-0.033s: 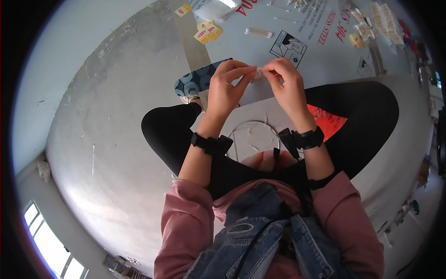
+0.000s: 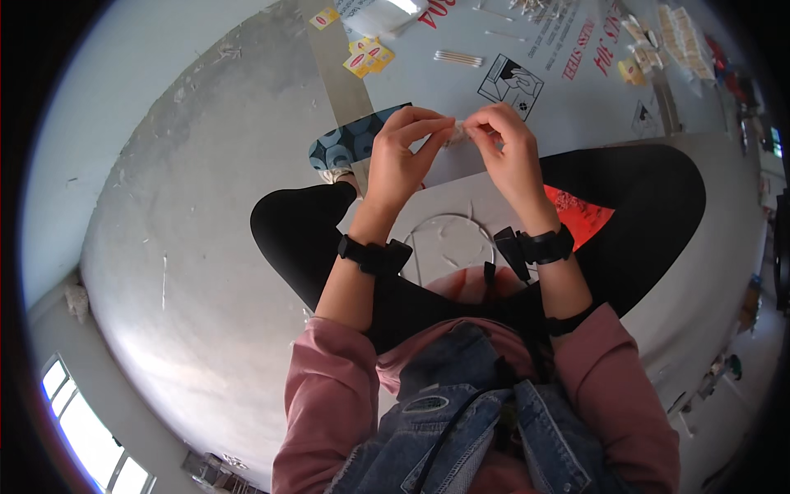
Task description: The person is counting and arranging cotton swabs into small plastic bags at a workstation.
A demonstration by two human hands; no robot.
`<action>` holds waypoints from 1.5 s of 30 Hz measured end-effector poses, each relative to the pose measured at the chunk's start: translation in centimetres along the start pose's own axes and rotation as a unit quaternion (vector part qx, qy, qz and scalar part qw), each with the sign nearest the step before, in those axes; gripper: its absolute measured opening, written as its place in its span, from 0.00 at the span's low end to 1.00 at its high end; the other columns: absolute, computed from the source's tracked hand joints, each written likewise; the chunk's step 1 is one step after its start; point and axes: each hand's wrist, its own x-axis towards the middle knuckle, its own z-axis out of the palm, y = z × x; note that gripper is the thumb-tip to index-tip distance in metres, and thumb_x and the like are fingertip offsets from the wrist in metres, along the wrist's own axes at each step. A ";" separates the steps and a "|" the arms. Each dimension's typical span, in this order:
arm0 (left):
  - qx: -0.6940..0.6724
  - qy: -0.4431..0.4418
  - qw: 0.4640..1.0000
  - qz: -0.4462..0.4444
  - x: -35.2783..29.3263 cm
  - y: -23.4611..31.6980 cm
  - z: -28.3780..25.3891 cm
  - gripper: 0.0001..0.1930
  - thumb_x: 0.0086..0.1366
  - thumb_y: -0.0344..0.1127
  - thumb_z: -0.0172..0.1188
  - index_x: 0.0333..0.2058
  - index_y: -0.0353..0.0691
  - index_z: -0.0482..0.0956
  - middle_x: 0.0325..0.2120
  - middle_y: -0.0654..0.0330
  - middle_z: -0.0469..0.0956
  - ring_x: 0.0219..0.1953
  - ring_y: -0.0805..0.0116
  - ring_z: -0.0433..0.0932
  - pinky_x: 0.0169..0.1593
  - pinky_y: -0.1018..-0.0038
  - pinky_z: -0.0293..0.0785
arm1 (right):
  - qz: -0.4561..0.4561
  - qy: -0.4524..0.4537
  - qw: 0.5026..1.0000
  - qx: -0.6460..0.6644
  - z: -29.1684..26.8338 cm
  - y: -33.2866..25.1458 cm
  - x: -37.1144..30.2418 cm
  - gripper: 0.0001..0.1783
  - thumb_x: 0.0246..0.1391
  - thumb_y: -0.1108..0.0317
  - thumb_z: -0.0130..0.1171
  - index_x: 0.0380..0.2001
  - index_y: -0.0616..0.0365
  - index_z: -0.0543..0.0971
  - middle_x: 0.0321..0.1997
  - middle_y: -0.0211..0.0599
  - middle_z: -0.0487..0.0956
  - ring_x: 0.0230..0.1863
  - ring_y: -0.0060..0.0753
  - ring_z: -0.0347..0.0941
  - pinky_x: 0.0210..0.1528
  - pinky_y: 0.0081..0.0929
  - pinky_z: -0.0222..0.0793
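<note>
My left hand (image 2: 401, 152) and my right hand (image 2: 508, 148) meet above the near edge of the table, thumbs and fingertips pinched closed. Between the fingertips shows a small whitish, partly see-through thing (image 2: 454, 136), too small and blurred to name; both hands appear to grip it. Just beyond the hands, a small bundle of cotton swabs (image 2: 458, 58) lies on the grey table sheet (image 2: 411, 86). A single loose swab (image 2: 505, 35) rests farther back.
Yellow paper labels (image 2: 368, 58) and a clear plastic bag (image 2: 383, 16) lie at the far left. More swabs (image 2: 539, 8) are heaped at the back. Packed swab bundles (image 2: 685, 41) sit at the far right. Below the table stand a round-seated stool (image 2: 448, 239) and something red (image 2: 581, 216).
</note>
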 end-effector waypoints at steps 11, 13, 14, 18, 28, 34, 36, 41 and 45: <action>0.036 0.002 0.995 0.095 -0.8 0.2 0.2 0.13 0.53 0.27 0.73 0.39 0.40 0.87 0.37 0.60 0.80 0.39 0.62 0.78 0.39 0.70 0.77 | -0.052 -0.049 0.997 -0.025 -1.7 -1.0 -0.3 0.05 0.57 0.81 0.59 0.36 0.62 0.76 0.36 0.37 0.75 0.35 0.38 0.76 0.34 0.30 0.73; 0.050 -0.009 0.994 0.101 -0.8 0.4 0.2 0.13 0.52 0.27 0.74 0.39 0.40 0.87 0.36 0.61 0.80 0.38 0.62 0.78 0.37 0.69 0.77 | -0.048 -0.050 0.998 -0.011 -1.7 -1.1 -0.4 0.05 0.58 0.81 0.58 0.36 0.62 0.75 0.36 0.37 0.75 0.35 0.39 0.76 0.35 0.31 0.73; 0.050 -0.009 0.994 0.101 -0.8 0.5 0.2 0.13 0.52 0.27 0.74 0.39 0.40 0.87 0.36 0.61 0.80 0.38 0.62 0.78 0.37 0.69 0.77 | -0.044 -0.050 0.998 0.003 -1.6 -1.2 -0.4 0.04 0.58 0.81 0.57 0.35 0.62 0.75 0.36 0.38 0.75 0.34 0.39 0.75 0.35 0.31 0.72; 0.034 0.005 0.996 0.077 -1.0 1.5 0.3 0.12 0.52 0.27 0.74 0.38 0.40 0.88 0.34 0.61 0.78 0.35 0.63 0.77 0.35 0.70 0.75 | -0.023 -0.025 0.999 0.022 -1.3 -1.0 -0.7 0.04 0.59 0.81 0.56 0.35 0.61 0.74 0.36 0.38 0.75 0.34 0.39 0.74 0.35 0.31 0.72; 0.086 0.032 0.990 0.105 -0.9 1.3 0.4 0.07 0.52 0.25 0.71 0.32 0.39 0.87 0.28 0.61 0.75 0.31 0.63 0.75 0.32 0.70 0.73 | -0.035 -0.019 0.999 0.001 -1.2 -1.7 -0.7 0.05 0.57 0.82 0.58 0.34 0.60 0.76 0.35 0.36 0.75 0.32 0.39 0.76 0.33 0.33 0.72; 0.115 0.005 0.986 0.123 -0.8 1.3 0.3 0.07 0.50 0.25 0.71 0.30 0.40 0.86 0.26 0.62 0.74 0.30 0.61 0.74 0.32 0.68 0.73 | -0.058 -0.025 0.995 -0.073 -0.9 -1.3 -0.9 0.06 0.52 0.81 0.61 0.32 0.59 0.76 0.33 0.35 0.75 0.31 0.43 0.76 0.31 0.35 0.72; 0.124 -0.001 0.985 0.116 -0.7 1.2 0.3 0.07 0.51 0.25 0.71 0.31 0.40 0.86 0.27 0.61 0.75 0.31 0.61 0.75 0.34 0.68 0.73 | -0.066 -0.020 0.992 -0.103 -1.0 -1.5 -0.7 0.06 0.51 0.81 0.61 0.31 0.59 0.76 0.33 0.35 0.75 0.31 0.44 0.76 0.31 0.36 0.71; 0.024 0.005 0.999 0.035 -1.0 0.8 -0.3 0.10 0.54 0.25 0.72 0.36 0.39 0.88 0.31 0.60 0.78 0.34 0.64 0.78 0.38 0.71 0.75 | -0.012 -0.020 0.999 -0.022 -1.3 -1.4 -0.7 0.06 0.53 0.81 0.61 0.31 0.59 0.75 0.32 0.36 0.74 0.30 0.39 0.74 0.30 0.33 0.69; -0.013 0.013 1.000 -0.010 -1.2 0.9 -2.1 0.13 0.56 0.24 0.71 0.42 0.41 0.88 0.33 0.62 0.79 0.36 0.71 0.79 0.40 0.73 0.76 | 0.016 -0.015 1.000 -0.015 -1.4 -1.6 -0.8 0.06 0.54 0.81 0.61 0.31 0.59 0.75 0.31 0.36 0.74 0.30 0.37 0.74 0.29 0.31 0.69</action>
